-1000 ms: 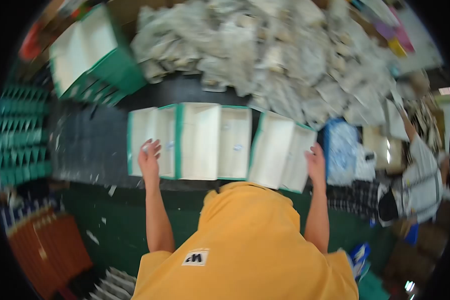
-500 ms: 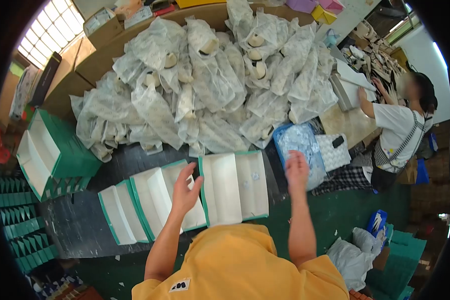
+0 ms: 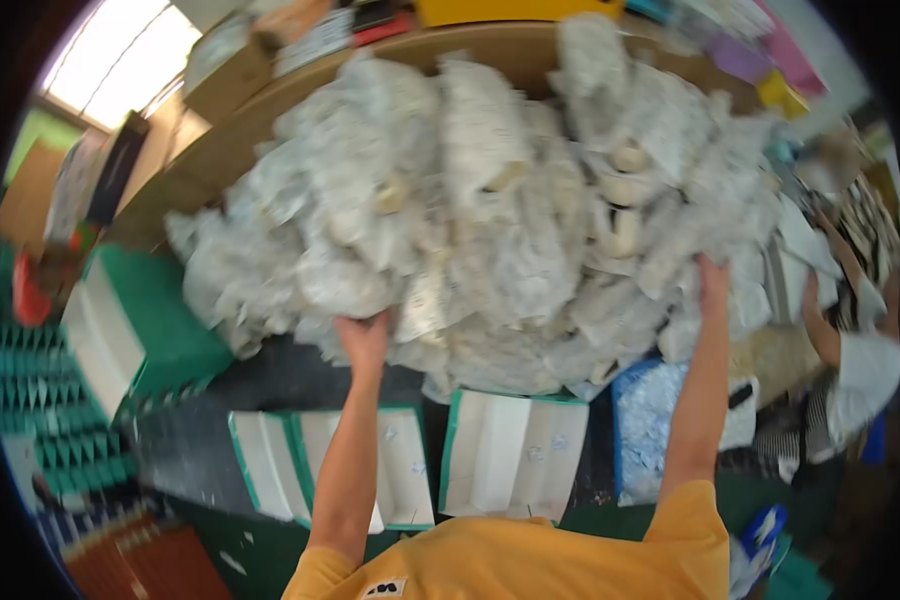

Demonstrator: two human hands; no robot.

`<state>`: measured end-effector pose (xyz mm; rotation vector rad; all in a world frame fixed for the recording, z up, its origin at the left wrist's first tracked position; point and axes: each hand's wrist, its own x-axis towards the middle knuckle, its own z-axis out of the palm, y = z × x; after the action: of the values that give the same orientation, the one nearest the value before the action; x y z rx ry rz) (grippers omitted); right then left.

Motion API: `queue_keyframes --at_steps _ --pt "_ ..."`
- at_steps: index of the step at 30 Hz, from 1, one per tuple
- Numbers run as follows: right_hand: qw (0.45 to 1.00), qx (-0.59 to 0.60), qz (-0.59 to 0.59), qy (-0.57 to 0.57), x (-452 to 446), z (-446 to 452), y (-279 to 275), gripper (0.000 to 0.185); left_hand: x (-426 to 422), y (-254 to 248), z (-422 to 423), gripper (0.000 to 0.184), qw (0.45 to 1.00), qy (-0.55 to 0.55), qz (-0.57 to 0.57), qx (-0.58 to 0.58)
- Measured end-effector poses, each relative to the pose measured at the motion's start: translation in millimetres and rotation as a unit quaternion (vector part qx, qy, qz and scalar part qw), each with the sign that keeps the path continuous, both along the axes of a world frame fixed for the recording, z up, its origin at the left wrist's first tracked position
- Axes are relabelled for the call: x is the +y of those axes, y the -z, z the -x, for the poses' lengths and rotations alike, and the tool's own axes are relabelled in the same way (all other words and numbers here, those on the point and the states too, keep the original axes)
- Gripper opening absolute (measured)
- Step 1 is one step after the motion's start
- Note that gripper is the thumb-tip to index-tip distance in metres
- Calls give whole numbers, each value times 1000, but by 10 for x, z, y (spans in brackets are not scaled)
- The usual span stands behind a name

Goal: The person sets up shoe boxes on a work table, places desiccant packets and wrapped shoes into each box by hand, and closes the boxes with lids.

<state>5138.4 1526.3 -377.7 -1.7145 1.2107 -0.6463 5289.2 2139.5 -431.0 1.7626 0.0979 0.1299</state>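
Observation:
A heap of cream shoes in whitish translucent bags [image 3: 530,250] spreads across the back of the dark table. My left hand [image 3: 363,335] is at its front edge, fingers curled under a bagged shoe [image 3: 345,285] and partly hidden by it. Further right, my right hand [image 3: 712,285] reaches into the heap against another bagged shoe [image 3: 675,245]; its fingertips are hidden and blurred. Nearer me lie open shoe boxes, white inside with green edges: one box [image 3: 515,455] in the middle and others [image 3: 405,470] to its left, by my left forearm.
Green boxes [image 3: 160,330] are stacked at the left end of the table [image 3: 220,470]. A blue-edged tray of pale packets [image 3: 645,430] sits beside my right forearm. At far right a co-worker's arms [image 3: 825,330] are beside a light box. Cardboard [image 3: 270,90] walls the heap's back.
Both my hands have moved forward from above the boxes and the tray into the bagged shoes, spreading further apart. The camera view has shifted, and the co-worker leans further forward.

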Motion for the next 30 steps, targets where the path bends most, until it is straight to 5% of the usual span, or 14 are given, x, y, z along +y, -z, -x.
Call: queue_keyframes --at_steps 3,8,12,15,16,19,21,22,23,24,25,27,29,30 --pt "929 -191 -316 -12 229 262 88 62 -130 -42 62 63 999 28 -27 -38" --pt "898 -322 -297 44 1600 604 -152 41 182 -194 15 61 993 120 -19 1" --pt "822 -317 -464 -93 2431 1335 -827 44 659 -748 429 60 995 81 24 -44" --pt "894 -261 -317 -182 2941 1945 -1007 52 1005 -1729 1004 56 987 73 137 -42" --pt "840 -335 -406 -129 3050 2048 -858 52 1101 -1869 1331 57 925 172 339 -29" --pt "658 -481 -572 -86 3411 2185 -453 51 1158 -1350 2371 55 868 71 439 221" --pt "741 -360 -534 -192 3787 2154 -399 48 1361 -1375 2832 55 859 69 449 234" --pt "863 -210 -334 -314 4097 2000 -830 53 1571 -1309 3030 57 799 99 520 286" --pt "882 -127 -317 -324 4414 1974 -1042 60 1682 -1273 3072 59 730 138 586 322" --pt "858 -23 -312 -406 4561 1918 -844 65 1690 -1449 3079 64 838 41 380 390" --pt "839 -5 -250 -483 4912 1860 -812 68 1800 -1201 3105 64 835 38 380 395" --pt "781 181 -32 -597 5580 1768 -690 66 1866 -468 3015 68 928 189 -166 275" --pt "776 267 36 -571 6119 1696 -412 59 1438 -858 3013 66 862 223 -243 384" --pt "792 231 98 -557 6159 1663 -262 56 1422 -483 3128 66 915 207 -271 217"
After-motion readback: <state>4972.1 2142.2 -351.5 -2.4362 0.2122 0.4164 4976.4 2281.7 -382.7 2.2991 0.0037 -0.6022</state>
